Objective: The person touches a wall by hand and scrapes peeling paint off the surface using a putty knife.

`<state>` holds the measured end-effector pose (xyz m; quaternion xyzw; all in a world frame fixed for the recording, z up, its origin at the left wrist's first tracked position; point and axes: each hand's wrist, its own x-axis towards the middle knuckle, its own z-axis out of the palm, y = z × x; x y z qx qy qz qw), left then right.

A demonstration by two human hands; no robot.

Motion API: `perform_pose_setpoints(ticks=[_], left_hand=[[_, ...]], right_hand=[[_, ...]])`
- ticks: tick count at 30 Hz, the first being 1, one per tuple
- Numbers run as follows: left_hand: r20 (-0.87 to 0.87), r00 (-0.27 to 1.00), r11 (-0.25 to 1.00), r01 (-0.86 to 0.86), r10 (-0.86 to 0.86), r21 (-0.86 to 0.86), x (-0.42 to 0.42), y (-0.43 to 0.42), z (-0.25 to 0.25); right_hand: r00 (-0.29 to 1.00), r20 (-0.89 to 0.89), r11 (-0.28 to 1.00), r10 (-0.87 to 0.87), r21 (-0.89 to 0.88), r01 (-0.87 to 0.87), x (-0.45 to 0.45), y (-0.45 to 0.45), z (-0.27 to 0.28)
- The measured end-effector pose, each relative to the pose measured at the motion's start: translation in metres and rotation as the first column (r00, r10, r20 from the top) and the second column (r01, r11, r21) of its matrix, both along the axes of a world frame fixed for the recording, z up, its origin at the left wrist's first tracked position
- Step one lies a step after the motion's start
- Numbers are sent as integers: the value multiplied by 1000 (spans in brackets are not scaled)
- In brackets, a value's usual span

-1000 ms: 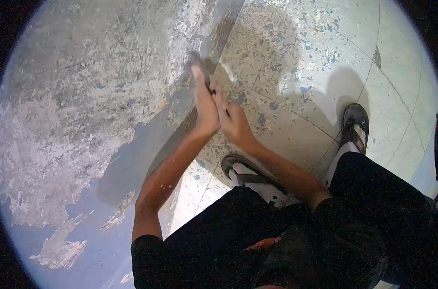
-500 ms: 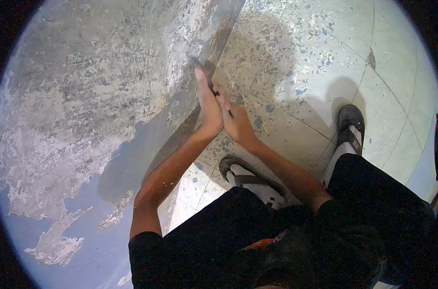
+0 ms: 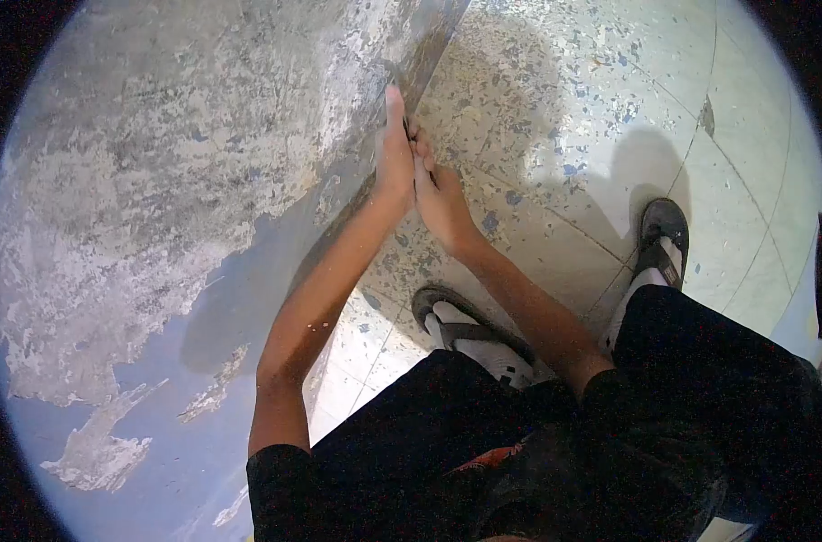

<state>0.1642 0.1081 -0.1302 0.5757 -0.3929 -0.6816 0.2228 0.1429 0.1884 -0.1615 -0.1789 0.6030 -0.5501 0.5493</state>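
The left hand (image 3: 395, 163) and right hand (image 3: 442, 203) are obscuring most of a dark object (image 3: 406, 126); the lower edge is cropping the shirt (image 3: 601, 470).

The single head-worn camera faced forward and steeply downward at near range, its round field covering wall (image 3: 149, 172) left, floor (image 3: 745, 172) right, wearer's torso (image 3: 601, 470) below.

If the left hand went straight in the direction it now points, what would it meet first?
Most likely the peeling wall, near its bottom edge, just ahead of the left hand. Depth is unclear, so I cannot tell whether they touch.
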Motion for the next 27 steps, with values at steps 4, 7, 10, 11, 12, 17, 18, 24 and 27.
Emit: perform_pose_setpoints(ticks=[4,7,10,11,12,17,18,24,27], left_hand=[[78,993,996,90,-88,-26,6,-9,-2],[91,993,997,77,-75,-25,0,-5,-1],[13,999,999,39,-39,-18,2,5,1],[-50,998,999,31,-33,-29,7,10,3],[-53,998,999,29,-31,-31,13,15,3],[-165,985,997,41,-51,-61,45,33,11],[-161,986,997,43,-52,-61,49,36,13],[-93,995,999,45,-47,-25,49,31,12],[21,1000,999,11,-10,-31,24,14,7]], right_hand=[[990,-25,985,-140,-109,136,14,-9,-9],[993,11,991,-114,-71,114,9,-6,-9],[999,-30,1000,-23,-17,22,4,5,-4],[996,-82,999,-27,-41,23,6,10,1],[991,-130,998,-28,-64,20,8,16,4],[989,-147,982,-23,-189,-5,35,35,6],[989,-126,955,-75,-293,35,36,38,13],[994,-79,979,-77,-196,61,50,32,-2],[1000,17,1000,-2,-7,2,26,15,-4]])
